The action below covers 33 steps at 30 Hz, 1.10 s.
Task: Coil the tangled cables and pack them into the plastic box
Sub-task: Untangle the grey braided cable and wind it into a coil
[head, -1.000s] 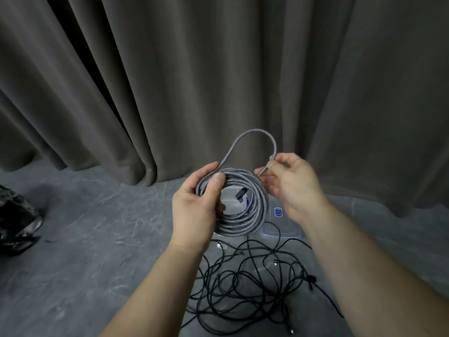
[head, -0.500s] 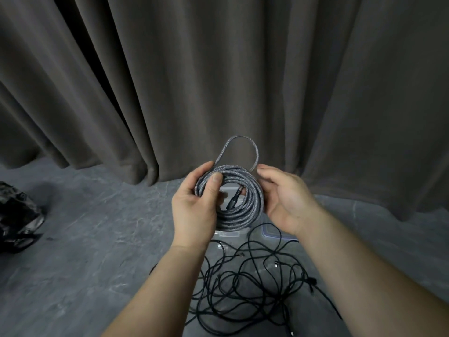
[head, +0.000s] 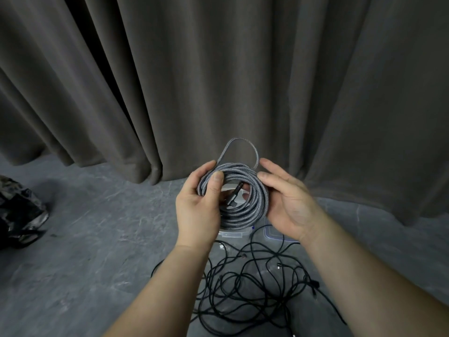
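Note:
My left hand [head: 198, 207] grips a coil of grey braided cable [head: 245, 210] at its left side, thumb over the strands. One loose loop stands up above the coil, and a dark plug lies across its middle. My right hand [head: 289, 203] cups the coil's right side, with fingers curled around and behind it. Below the hands, a tangle of thin black cables [head: 255, 288] lies on the floor. A clear plastic box [head: 233, 232] and its lid [head: 273, 233] sit on the floor, mostly hidden behind the coil and my hands.
Grey curtains [head: 218, 81] hang across the back down to the grey stone-patterned floor [head: 97, 239]. A dark crumpled object [head: 19, 212] lies at the left edge.
My right hand let go of the cable end it pinched above the coil and moved down to cup the coil's right side. The loose loop has become smaller. The plug now lies across the coil's middle.

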### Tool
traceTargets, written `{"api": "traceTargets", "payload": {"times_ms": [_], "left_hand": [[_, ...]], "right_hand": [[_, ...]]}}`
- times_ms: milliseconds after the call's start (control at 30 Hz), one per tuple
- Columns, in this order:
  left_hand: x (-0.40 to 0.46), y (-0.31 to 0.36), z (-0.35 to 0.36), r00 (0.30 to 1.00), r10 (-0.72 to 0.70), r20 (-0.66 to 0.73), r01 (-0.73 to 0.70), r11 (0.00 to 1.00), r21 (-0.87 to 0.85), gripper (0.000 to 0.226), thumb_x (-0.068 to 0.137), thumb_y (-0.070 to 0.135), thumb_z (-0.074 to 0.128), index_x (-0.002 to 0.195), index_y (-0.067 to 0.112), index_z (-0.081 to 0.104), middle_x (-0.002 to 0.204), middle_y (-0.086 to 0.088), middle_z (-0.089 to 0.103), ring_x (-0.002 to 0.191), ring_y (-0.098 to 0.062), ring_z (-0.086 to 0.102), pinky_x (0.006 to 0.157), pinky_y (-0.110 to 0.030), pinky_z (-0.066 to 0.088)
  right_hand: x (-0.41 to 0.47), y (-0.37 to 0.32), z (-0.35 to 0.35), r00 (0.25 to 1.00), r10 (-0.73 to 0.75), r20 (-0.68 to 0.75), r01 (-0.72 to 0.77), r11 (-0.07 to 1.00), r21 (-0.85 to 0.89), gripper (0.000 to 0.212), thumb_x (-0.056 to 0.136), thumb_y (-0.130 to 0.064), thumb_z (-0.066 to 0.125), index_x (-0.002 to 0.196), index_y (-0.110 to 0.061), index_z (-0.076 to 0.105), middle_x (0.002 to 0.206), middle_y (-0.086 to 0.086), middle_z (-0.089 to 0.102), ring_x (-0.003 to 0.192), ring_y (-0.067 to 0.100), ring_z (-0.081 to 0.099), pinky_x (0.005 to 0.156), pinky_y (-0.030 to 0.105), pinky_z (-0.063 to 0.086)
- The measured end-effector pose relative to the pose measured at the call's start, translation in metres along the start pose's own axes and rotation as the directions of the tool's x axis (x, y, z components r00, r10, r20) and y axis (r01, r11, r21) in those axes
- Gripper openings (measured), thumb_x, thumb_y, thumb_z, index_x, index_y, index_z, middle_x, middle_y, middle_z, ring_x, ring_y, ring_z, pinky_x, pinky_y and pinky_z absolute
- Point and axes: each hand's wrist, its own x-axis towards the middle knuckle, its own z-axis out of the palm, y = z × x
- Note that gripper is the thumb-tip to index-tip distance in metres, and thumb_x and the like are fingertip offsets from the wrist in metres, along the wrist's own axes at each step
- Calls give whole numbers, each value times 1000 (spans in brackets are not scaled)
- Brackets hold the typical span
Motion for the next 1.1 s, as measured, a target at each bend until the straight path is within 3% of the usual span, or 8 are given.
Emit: {"api": "traceTargets", "payload": {"times_ms": [100, 167, 267, 333, 433, 700, 900, 1100], "left_hand": [[0, 1, 0, 1000, -13, -25, 12, 999, -30, 13, 92, 20, 62, 99, 28, 67, 62, 10, 64, 59, -8, 62, 65, -25, 55], [0, 2, 1, 999, -30, -42, 28, 998, -48, 12, 91, 19, 62, 101, 24, 67, 62, 10, 64, 58, -6, 63, 64, -24, 56], [0, 3, 0, 996, -80, -46, 75, 992, -104, 13, 92, 18, 62, 103, 23, 66, 68, 9, 69, 59, -11, 66, 64, -29, 59], [0, 3, 0, 994, -95, -49, 89, 990, -108, 13, 92, 18, 61, 104, 24, 65, 73, 9, 71, 60, -14, 67, 65, -31, 58], [-1, 2, 1, 995, -85, -52, 80, 993, -85, 13, 92, 20, 62, 104, 23, 66, 72, 9, 70, 60, -14, 68, 61, -27, 56], [1, 0, -1, 992, -56, -118, 54, 998, -16, 13, 91, 21, 65, 103, 27, 66, 78, -7, 72, 60, -13, 67, 57, -23, 52], [4, 2, -5, 987, -79, -142, 69, 995, -76, 17, 91, 22, 65, 108, 24, 66, 72, 6, 72, 66, -11, 66, 65, -26, 56], [3, 0, -6, 990, -59, -129, 57, 998, -23, 19, 89, 25, 67, 108, 27, 66, 82, -2, 69, 68, -9, 64, 63, -25, 52]], "right_hand": [[2, 1, 1, 999, -20, -26, 16, 989, -147, 42, 89, -6, 57, 130, -14, 53, 95, 7, 73, 79, 17, 69, 78, 33, 55], [6, 5, -2, 991, -124, -60, 86, 896, -436, 34, 93, -15, 58, 126, -14, 58, 102, 2, 72, 89, 13, 68, 84, 34, 54], [7, 10, -11, 853, -516, 85, 334, 413, -847, 28, 89, -28, 62, 116, -20, 63, 108, -6, 67, 98, 6, 63, 93, 33, 52], [3, 11, -14, 604, -710, 363, 526, 13, -850, 23, 84, -27, 65, 104, -14, 67, 99, -3, 63, 90, 8, 62, 81, 27, 52], [-5, 14, -10, 446, -643, 623, 631, -268, -728, 18, 78, -24, 71, 85, -7, 71, 87, 5, 58, 81, 20, 58, 71, 30, 50], [-3, 25, -12, 572, -405, 713, 536, -474, -699, 25, 75, -33, 68, 96, -22, 74, 95, -3, 54, 90, 19, 43, 71, 36, 48], [-1, 39, -13, 714, -255, 653, 435, -568, -698, 55, 73, -27, 64, 128, -29, 56, 140, -6, 49, 95, 20, 43, 81, 36, 45], [0, 41, -11, 752, -203, 627, 480, -483, -732, 45, 76, -21, 65, 120, -23, 56, 116, -5, 49, 96, 19, 43, 80, 39, 49]]}}
